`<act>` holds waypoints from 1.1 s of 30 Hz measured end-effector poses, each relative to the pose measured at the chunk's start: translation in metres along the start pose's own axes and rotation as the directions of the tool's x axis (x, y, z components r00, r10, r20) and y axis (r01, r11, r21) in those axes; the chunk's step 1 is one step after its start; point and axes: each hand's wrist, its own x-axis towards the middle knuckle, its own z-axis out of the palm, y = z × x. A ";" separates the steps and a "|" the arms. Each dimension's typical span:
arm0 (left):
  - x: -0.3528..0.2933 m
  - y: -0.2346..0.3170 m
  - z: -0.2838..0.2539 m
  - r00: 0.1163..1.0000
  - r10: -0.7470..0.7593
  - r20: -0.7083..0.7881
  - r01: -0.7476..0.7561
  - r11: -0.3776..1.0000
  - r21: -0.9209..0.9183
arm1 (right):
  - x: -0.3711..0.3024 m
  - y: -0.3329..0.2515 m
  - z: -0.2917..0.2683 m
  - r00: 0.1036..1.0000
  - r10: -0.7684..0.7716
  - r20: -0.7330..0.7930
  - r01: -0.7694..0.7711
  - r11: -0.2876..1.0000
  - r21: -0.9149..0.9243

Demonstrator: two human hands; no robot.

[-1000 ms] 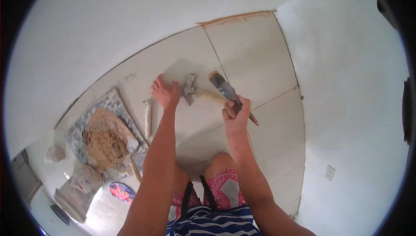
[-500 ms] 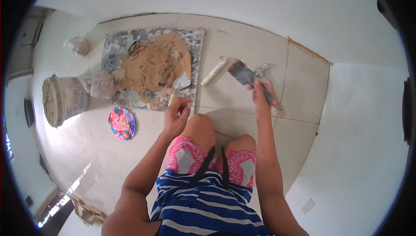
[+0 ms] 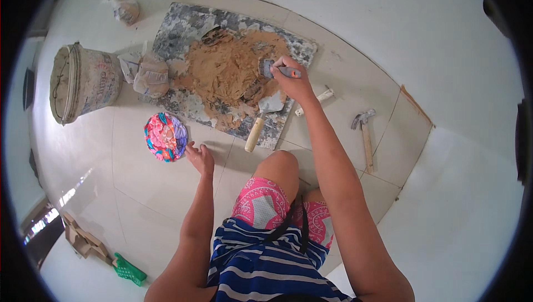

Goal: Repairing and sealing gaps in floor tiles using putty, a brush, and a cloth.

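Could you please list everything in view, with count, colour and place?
Board: 1, mottled grey, on floor ahead
Brown mix: 1 heap, brown, on board
Brush: 1, greyish, in right hand, at brown mix
Trowel: 1, yellowish handle, board's near edge
White-handled tool: 1, white, right of board
Hammer: 1, tan handle, far right
Bucket: 1, grey-beige, left
Bags: 2, brownish, beside and beyond bucket
Floral item: 1, multicoloured, beside left hand
Cardboard: brown, lower left; count unclear
Green item: 1, by cardboard
Floor: 1, beige tiles, beneath
Walls: white, ahead and right
Shorts: 1, pink-white, worn
Top: 1, blue-white, worn
Left hand: 1, bare, empty
Right hand: 1, bare, gripping brush
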 end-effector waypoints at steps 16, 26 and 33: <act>-0.006 0.029 0.057 0.947 -0.231 -0.224 0.307 0.858 0.412 | 0.053 -0.006 0.035 0.984 0.089 0.151 -0.034 0.942 -0.334; -0.007 0.025 0.061 0.951 -0.198 -0.236 0.289 0.839 0.462 | 0.071 0.005 -0.052 0.935 0.316 0.161 -0.352 0.881 0.316; -0.006 0.031 0.060 0.948 -0.190 -0.254 0.284 0.864 0.415 | 0.041 0.018 -0.101 0.956 0.195 0.219 -0.273 0.323 0.906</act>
